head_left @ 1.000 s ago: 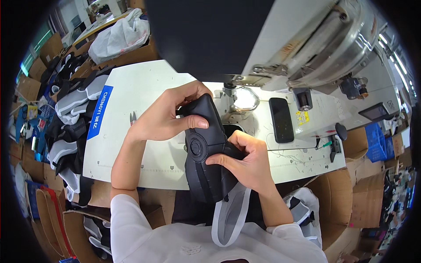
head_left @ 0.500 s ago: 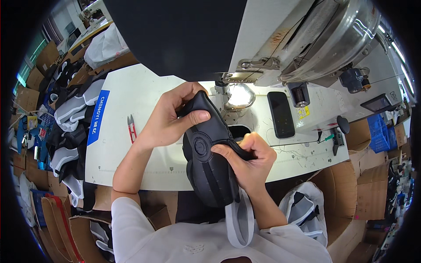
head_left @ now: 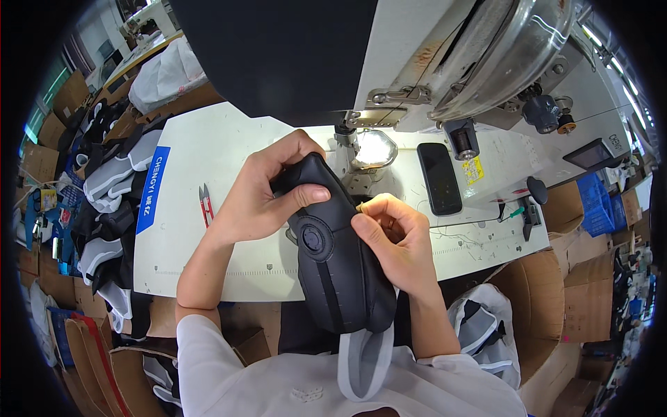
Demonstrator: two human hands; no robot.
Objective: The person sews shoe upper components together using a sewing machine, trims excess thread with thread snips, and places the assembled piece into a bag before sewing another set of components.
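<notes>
Between my hands, in front of the sewing machine needle area, is a black padded leather-like piece (head_left: 340,285) with a round stitched emblem and a grey strap loop (head_left: 367,365) hanging from its lower end. My left hand (head_left: 281,191) grips its upper end, thumb on top, fingers behind. My right hand (head_left: 396,240) pinches the seam edge on its right side between thumb and fingers. The machine's lit needle area (head_left: 372,149) lies just beyond. A pair of thread snips (head_left: 206,207) with red handles rests on the table left of my left arm.
The white sewing table (head_left: 187,257) carries a black phone (head_left: 440,179) on the right. The sewing machine's dark head (head_left: 285,55) overhangs the far side. Grey and black pieces (head_left: 114,181) are piled at the left. Cardboard boxes (head_left: 538,306) and a bag of pieces (head_left: 483,333) stand at the lower right.
My right hand has shifted from the piece's folded-out edge up to its side seam. The opening there has closed, and the piece has turned slightly, with the strap loop swinging left.
</notes>
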